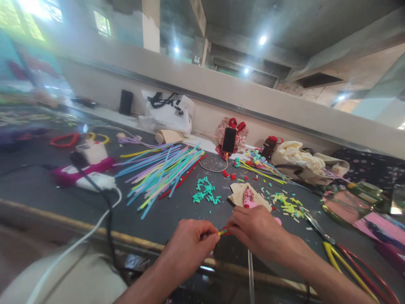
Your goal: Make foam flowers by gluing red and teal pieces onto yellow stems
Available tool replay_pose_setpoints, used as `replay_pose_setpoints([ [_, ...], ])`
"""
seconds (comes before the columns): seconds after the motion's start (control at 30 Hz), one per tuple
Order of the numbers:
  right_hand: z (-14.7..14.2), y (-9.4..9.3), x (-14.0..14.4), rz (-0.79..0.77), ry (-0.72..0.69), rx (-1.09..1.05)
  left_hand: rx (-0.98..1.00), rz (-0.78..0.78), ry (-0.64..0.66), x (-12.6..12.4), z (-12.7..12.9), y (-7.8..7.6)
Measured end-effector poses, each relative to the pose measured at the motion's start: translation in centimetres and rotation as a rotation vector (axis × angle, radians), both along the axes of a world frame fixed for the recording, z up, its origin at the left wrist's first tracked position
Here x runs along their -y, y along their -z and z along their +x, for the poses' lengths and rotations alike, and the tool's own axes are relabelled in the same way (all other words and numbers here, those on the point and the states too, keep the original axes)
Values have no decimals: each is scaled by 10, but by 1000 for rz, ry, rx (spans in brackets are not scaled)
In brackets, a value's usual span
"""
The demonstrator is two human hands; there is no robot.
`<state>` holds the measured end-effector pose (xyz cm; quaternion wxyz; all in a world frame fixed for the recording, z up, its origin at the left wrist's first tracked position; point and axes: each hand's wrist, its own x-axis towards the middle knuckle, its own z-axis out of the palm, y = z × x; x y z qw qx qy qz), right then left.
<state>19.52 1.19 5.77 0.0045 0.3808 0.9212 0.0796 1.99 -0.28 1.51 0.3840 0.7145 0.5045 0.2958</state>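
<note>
Left hand (pixel 190 245) and right hand (pixel 256 230) are pinching a thin yellow stick (pixel 222 232); glossy straws (pixel 164 171) are lying fanned beyond.

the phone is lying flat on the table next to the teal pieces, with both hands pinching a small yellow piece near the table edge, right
Not quite. The phone is not lying flat: it stands propped upright against a red and white bag at the back, as the head view shows. The rest holds: the left hand and right hand pinch a small yellow piece near the table edge.
</note>
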Motion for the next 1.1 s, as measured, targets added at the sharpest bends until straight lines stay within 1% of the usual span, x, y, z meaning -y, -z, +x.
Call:
replay_pose_setpoints([
  [0.2,-2,1,0,32,-25,4,9,-24,10,0,0,-3],
  [0.4,-2,0,0,29,-7,7,86,-58,30,0,-1,2],
  [0.57,0,0,0,-8,14,-18,146,-113,19,-1,-1,1],
  [0.73,2,1,-2,-84,14,-118,210,-184,-1,-1,1,1],
  [0.83,6,-3,-3,-74,-30,-178,286,-264,-34,-3,2,5],
  [0.9,10,-6,-5,-51,-20,-284,363,-358,-45,-6,2,7],
  [1.0,17,-10,-5,-70,23,-499,528,-516,-7,-8,-1,6],
  [1.1,18,-12,-2,-133,26,-618,678,-606,28,-7,-4,3],
])
